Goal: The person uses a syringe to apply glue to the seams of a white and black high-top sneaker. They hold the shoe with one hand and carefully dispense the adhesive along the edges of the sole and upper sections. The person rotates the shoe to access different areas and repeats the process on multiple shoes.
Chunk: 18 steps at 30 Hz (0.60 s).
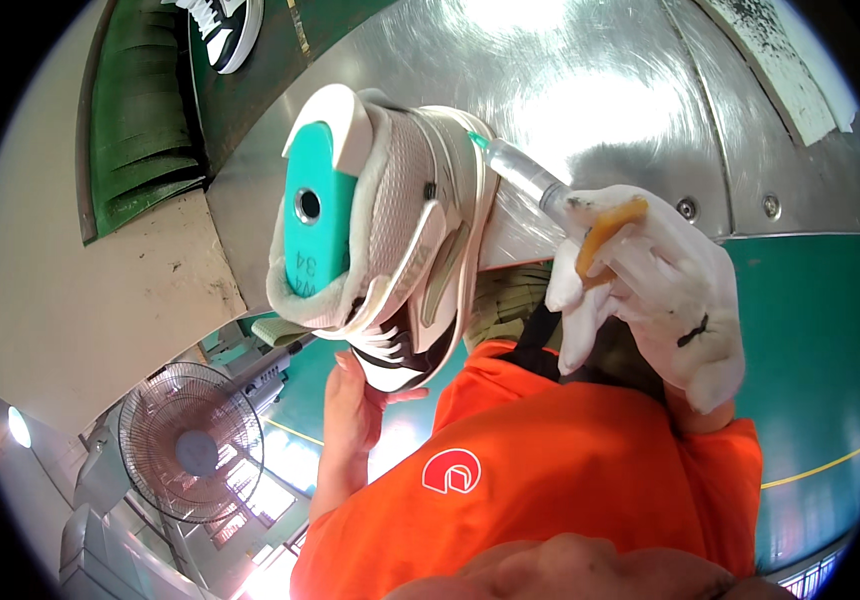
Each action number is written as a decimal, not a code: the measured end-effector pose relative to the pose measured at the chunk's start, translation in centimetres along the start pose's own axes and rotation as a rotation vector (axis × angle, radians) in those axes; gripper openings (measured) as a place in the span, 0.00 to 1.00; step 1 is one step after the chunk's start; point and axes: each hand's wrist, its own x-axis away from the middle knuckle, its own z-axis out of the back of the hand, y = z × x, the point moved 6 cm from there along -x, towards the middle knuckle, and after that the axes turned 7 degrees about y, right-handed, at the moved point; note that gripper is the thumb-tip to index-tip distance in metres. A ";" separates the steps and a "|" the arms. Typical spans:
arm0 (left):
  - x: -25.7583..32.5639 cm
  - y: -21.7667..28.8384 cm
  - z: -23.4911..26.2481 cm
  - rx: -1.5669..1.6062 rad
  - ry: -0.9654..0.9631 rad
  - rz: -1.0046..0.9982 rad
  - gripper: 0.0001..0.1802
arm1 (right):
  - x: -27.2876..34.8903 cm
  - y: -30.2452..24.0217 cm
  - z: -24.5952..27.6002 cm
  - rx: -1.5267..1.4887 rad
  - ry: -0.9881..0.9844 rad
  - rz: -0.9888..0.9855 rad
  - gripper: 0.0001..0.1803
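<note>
A grey-and-white sneaker (410,190) stands tilted at the centre, heel away from me, with a turquoise shoe last (322,225) inside its collar. White laces and black panels show near its toe. My bare left hand (355,410) grips the toe end from below, its thumb against the side. My right hand (650,290), in a stained white glove, is closed around a clear syringe (530,178). The syringe's green tip (477,140) points at the sole edge; whether it touches cannot be told. A yellowish curved piece (608,238) lies by the gloved fingers.
A shiny metal worktop (610,110) spreads beyond the sneaker. Another black-and-white shoe (230,40) sits at the far left on a green surface, near a beige panel (110,300). A caged fan (195,450) stands at lower left. A worn pale bar (775,70) lies at far right.
</note>
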 end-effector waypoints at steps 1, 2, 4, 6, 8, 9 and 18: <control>0.0 -0.4 -0.6 0.029 -0.010 0.023 0.38 | 0.4 0.5 -0.1 0.001 0.004 0.015 0.47; 0.0 -0.8 -1.2 0.059 -0.019 0.045 0.37 | 0.0 0.4 0.0 0.010 0.001 0.011 0.46; 0.0 -0.9 -2.7 0.079 -0.075 0.040 0.37 | -0.3 0.1 0.2 0.015 0.000 0.001 0.43; -0.2 -1.2 -3.5 0.077 -0.105 0.025 0.37 | -0.1 0.3 0.4 0.015 0.003 0.003 0.41; -0.9 -1.3 -4.3 0.051 -0.108 0.001 0.37 | 0.2 0.3 0.6 0.019 0.004 0.019 0.39; -0.7 -1.3 -4.6 0.055 -0.079 -0.015 0.38 | 0.4 0.4 0.6 0.029 -0.012 0.022 0.37; -0.8 -2.3 -4.0 0.050 -0.099 -0.053 0.36 | 2.8 2.8 -0.5 0.381 -0.262 0.345 0.52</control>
